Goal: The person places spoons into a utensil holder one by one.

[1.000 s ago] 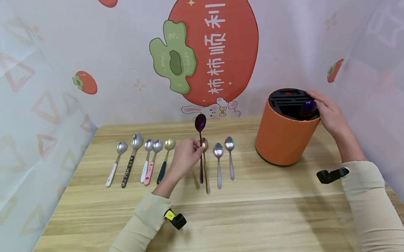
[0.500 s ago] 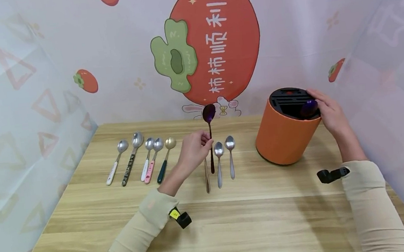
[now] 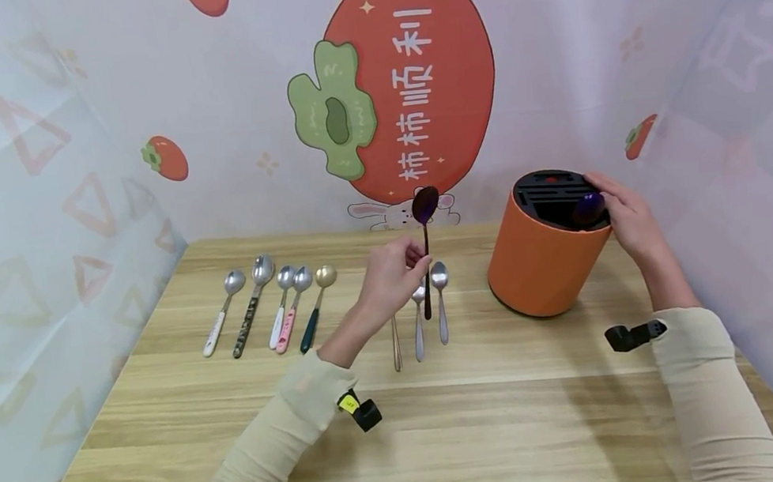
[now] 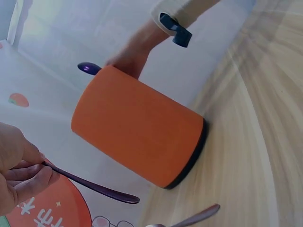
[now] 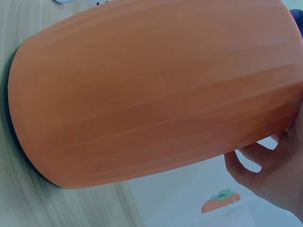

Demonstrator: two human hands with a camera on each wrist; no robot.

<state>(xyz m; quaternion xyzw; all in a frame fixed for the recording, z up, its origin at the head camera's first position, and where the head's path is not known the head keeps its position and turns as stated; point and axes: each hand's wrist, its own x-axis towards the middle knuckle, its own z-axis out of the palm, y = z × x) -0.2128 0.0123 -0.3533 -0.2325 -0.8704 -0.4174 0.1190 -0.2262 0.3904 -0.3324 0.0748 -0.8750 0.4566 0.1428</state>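
My left hand (image 3: 394, 276) pinches a dark purple spoon (image 3: 425, 206) by its thin handle, bowl upward, above the table's middle. In the left wrist view, thumb and fingertips meet on the handle (image 4: 92, 186). An orange knife holder (image 3: 543, 267) with a black slotted top stands at the right. My right hand (image 3: 631, 221) grips its upper right side by the rim; the right wrist view shows bent fingers (image 5: 244, 170) against the orange wall. Another purple spoon (image 3: 589, 208) pokes out of the holder's large opening, close to that hand.
Two silver spoons (image 3: 442, 306) and a copper-coloured spoon (image 3: 396, 347), partly covered by my left hand, lie mid-table. Farther left lies a row of several spoons, including a pink-handled one (image 3: 287, 328) and a green-handled one (image 3: 310, 331). A printed curtain (image 3: 233, 91) closes off the back.
My left hand has lifted the purple spoon from beside the copper-coloured one and carried it rightward, over the silver spoons. The right hand and the knife holder have stayed in place.
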